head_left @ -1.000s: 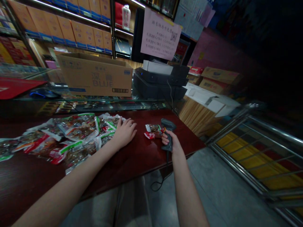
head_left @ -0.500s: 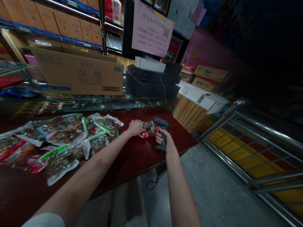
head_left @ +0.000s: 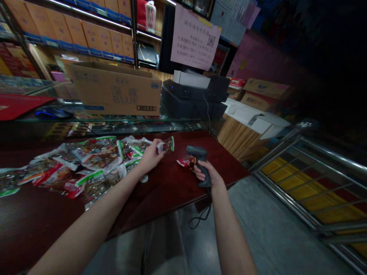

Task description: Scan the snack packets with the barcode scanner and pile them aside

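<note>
My left hand [head_left: 153, 156] is closed around a small clear food packet [head_left: 169, 144] with a green edge, held just above the table beside the pile. In my right hand [head_left: 209, 173] is a dark handheld barcode scanner [head_left: 197, 152], gripped by its handle, its head turned to the left. A red food packet [head_left: 183, 162] lies on the table close to the scanner, partly hidden by my fingers. To the left spreads a heap of vacuum-sealed food packets [head_left: 97, 154], clear with green, red and white edges.
The dark red table [head_left: 160, 198] ends at a slanting right edge. Behind it, a glass counter holds an open cardboard box [head_left: 120, 91], a glowing mouse [head_left: 53, 113] and a black cash drawer [head_left: 192, 105]. A metal railing [head_left: 286, 194] stands right; the scanner's cable [head_left: 199, 218] hangs down.
My left hand has moved left with the clear packet, away from the scanner and towards the heap. The red packet now shows by itself on the table. The view has shifted slightly left.
</note>
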Motion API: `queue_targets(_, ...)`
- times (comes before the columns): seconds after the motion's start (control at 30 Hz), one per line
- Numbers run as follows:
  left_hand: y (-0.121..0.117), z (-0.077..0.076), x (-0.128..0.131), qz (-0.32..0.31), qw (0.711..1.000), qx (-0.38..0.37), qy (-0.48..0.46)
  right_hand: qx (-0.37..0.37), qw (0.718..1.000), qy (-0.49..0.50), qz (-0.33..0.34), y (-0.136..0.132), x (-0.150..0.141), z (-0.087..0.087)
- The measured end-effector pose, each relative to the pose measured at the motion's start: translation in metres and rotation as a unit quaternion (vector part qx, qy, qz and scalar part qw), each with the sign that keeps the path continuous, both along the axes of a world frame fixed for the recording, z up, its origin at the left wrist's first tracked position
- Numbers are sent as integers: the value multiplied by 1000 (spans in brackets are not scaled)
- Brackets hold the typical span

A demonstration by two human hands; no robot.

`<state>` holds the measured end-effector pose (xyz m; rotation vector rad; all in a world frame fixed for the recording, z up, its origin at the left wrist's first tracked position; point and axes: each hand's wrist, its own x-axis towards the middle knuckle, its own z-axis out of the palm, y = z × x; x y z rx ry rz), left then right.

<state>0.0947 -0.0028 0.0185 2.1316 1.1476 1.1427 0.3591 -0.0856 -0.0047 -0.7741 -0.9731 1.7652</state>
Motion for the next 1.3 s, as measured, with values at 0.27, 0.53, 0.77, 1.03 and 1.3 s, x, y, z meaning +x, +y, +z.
queue_targets(0.27, -10, 2, 8, -19, 1000, -11, 14, -1, 1000, -23, 3, 0, -7, -2)
queue_targets(0.53, -15, 3, 10, -30, 999, 0, 15, -4, 1000, -6, 13, 3, -4, -4)
queue_targets(0.77, -15, 3, 11, -25, 998, 10, 51, 2, 1000, -2, 1, 1, -6, -2)
queue_targets(1.03, -16, 21, -8, 179, 952, 123, 213, 29, 992, 68, -97, 4, 4, 3)
queue_targets(1.3, -15, 2, 1, 15, 908, 218, 357, 45, 980, 116, -156, 6, 13, 6)
